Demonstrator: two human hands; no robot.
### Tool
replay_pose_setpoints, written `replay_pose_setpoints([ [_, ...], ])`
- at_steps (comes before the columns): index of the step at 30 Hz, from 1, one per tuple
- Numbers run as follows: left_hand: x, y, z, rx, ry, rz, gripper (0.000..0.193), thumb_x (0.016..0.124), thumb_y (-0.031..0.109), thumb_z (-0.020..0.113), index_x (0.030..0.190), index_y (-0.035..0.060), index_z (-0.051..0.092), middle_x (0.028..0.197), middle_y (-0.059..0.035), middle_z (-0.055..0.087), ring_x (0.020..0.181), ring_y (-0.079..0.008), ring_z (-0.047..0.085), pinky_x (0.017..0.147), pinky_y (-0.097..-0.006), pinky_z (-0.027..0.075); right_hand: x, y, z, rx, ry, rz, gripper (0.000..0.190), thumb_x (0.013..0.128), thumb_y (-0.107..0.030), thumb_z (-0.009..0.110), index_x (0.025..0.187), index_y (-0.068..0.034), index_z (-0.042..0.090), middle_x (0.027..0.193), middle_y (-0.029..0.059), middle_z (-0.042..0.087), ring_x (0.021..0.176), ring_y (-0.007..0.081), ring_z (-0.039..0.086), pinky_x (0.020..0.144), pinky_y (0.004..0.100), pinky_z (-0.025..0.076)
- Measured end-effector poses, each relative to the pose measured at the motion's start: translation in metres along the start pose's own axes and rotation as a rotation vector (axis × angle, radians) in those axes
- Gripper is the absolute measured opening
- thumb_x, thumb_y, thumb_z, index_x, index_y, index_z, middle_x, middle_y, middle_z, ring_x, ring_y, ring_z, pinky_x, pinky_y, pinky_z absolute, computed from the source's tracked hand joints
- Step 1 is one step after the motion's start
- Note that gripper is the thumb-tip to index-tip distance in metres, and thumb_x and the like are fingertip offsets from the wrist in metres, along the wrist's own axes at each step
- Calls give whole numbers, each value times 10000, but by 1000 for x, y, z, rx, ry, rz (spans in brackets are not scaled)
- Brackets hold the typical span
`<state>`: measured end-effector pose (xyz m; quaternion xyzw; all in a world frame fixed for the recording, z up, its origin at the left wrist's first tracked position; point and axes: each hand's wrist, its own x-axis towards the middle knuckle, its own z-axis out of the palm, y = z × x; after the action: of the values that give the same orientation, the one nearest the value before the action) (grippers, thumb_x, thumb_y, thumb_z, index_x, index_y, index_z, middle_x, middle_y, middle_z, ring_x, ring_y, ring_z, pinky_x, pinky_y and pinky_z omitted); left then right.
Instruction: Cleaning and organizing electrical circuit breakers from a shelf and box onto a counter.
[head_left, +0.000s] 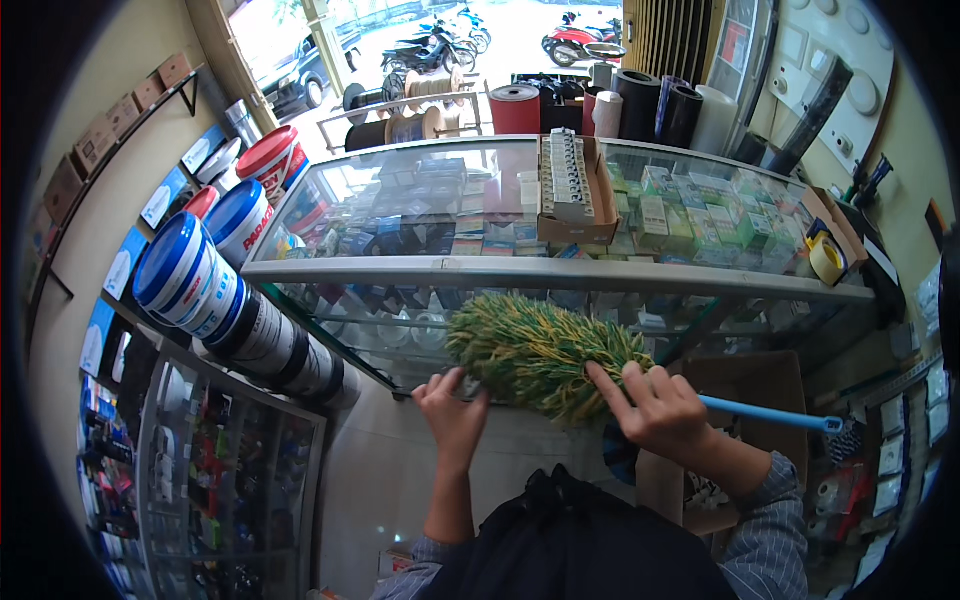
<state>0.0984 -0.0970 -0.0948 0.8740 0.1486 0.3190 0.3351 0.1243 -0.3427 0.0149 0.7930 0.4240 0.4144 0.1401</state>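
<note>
A duster with a head of green and yellow fibres (540, 352) is held roughly level before me, in front of the glass counter. My right hand (660, 409) grips it where the head meets the light blue plastic handle (772, 411), the index finger laid along the fibres. The handle sticks out to the right of that hand and ends in a hanging hole. By the left end of the fibre head is my left hand (454, 412), raised, with fingers and thumb apart. Whether its fingertips touch the fibres is unclear.
A glass display counter (442, 266) full of small boxes spans the front. On it stand a cardboard box of packaged goods (604, 225) and tape rolls (825, 255). Stacked paint pails (180, 262) and a glass cabinet (322, 465) line the left. An open carton (660, 487) sits at right.
</note>
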Motion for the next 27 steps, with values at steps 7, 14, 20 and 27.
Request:
replay_pose_setpoints([
  [7,8,-2,-4,19,9,13,286,594,157,685,857,52,652,707,-85,567,709,-246,528,756,-324,332,0,-15,12,-39,-11,-18,448,684,-73,545,1111,-165,643,750,8,519,577,103,426,456,197,296],
  [14,-12,23,9,50,-92,254,197,587,137,689,764,65,641,728,-83,589,693,-248,536,754,-346,333,16,-24,24,-69,20,-22,442,676,-77,560,1100,-166,651,741,5,515,559,93,420,455,199,275],
  [20,1,18,-3,56,-58,169,203,594,133,696,773,49,648,763,-91,612,737,-252,562,768,-340,337,12,-23,15,3,32,12,474,672,-71,560,1125,-187,635,747,-5,508,586,91,428,456,191,283],
  [27,2,39,-32,-104,-145,108,251,614,164,765,826,67,672,706,-30,619,683,-143,529,766,-291,304,15,29,12,-107,6,283,490,710,-73,558,1182,-201,593,715,-22,474,564,101,438,455,225,340],
])
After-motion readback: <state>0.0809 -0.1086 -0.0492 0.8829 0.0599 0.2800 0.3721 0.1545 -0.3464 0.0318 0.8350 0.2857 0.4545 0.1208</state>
